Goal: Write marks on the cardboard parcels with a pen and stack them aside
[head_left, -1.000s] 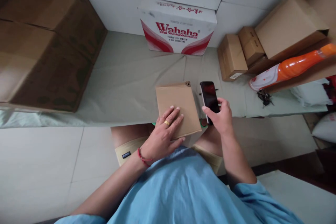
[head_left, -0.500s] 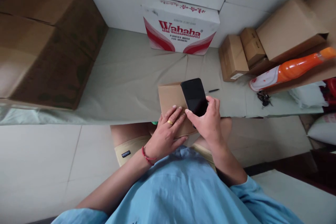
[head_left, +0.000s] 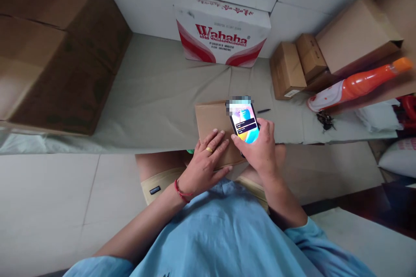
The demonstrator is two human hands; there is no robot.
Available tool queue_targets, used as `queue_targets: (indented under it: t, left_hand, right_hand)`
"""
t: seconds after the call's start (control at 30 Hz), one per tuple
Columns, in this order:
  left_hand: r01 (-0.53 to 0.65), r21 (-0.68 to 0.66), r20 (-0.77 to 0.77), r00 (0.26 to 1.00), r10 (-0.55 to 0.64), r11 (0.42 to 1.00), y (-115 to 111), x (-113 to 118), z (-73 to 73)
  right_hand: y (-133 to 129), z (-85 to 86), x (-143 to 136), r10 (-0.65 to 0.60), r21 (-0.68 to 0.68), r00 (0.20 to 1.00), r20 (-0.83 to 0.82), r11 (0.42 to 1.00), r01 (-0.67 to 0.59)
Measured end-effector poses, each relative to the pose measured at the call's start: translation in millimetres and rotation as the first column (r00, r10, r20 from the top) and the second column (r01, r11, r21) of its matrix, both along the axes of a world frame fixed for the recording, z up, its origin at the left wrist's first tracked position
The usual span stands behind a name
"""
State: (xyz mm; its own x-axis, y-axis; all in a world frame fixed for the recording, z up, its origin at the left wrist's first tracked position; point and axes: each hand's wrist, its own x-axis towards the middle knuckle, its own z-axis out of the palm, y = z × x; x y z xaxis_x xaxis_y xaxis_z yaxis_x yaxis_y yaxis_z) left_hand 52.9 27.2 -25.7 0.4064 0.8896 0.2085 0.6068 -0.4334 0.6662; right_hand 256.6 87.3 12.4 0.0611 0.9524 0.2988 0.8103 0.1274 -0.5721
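Note:
My right hand [head_left: 259, 147] grips a smartphone [head_left: 243, 122] by its lower part, thumb on one edge and fingers along the other. The phone's screen is lit, with dark notification boxes over a colourful background; part of its top is blurred out. Beneath the phone lies a flat brown cardboard piece [head_left: 209, 117], which juts over the table's front edge above my lap. On it rests my left hand [head_left: 208, 156], palm down with the fingers stretched out. A gold ring and a red string bracelet are on that hand and wrist. A dark pen [head_left: 264, 111] lies just right of the phone.
A cloth-covered table [head_left: 156, 82] runs along the tiled wall. Large cardboard boxes [head_left: 65, 52] stand left, a white-and-red Wahaba-style water carton [head_left: 224, 37] behind. At right are small boxes [head_left: 287, 71], an orange bottle [head_left: 360, 84], keys [head_left: 325, 120] and a white plastic bag [head_left: 378, 117].
The phone's screen, dark before, is now lit. Both hands have stayed nearly in place, and the view has shifted very slightly.

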Motion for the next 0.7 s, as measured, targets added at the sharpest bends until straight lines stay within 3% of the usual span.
queue_targets:
  t: [0.13, 0.23, 0.33, 0.43, 0.57, 0.7]
  left_hand:
    - [-0.042, 0.026, 0.037, 0.999, 0.041, 0.999, 0.4, 1.4, -1.3]
    - [-0.071, 0.088, 0.053, 0.996, 0.067, 0.994, -0.1, 4.0, -2.8]
    - [-0.166, 0.142, 0.072, 0.985, 0.157, 0.976, -2.2, 7.0, -4.7]
    - [-0.323, 0.147, 0.086, 0.946, 0.314, 0.935, -5.2, 9.1, -7.3]
    - [-0.494, 0.045, 0.112, 0.866, 0.487, 0.868, -8.0, 9.5, -10.5]
    - [-0.569, -0.11, 0.153, 0.801, 0.579, 0.815, -11.2, 6.1, -11.7]
  right_hand:
    - [5.8, -10.2, 33.0, -0.063, -0.032, 0.998, 0.03, 0.997, 0.064]
    - [20.1, -26.7, 76.6, -0.193, -0.073, 0.977, 0.09, 0.977, 0.2]
    - [39.8, -44.8, 127.3, -0.342, -0.173, 0.924, 0.168, 0.913, 0.369]
    - [57.4, -58.6, 173.6, -0.443, -0.278, 0.854, 0.271, 0.814, 0.51]
    - [73.1, -69.3, 215.4, -0.508, -0.316, 0.765, 0.396, 0.707, 0.633]
    - [84.8, -76.4, 233.4, -0.52, -0.279, 0.755, 0.4, 0.715, 0.641]
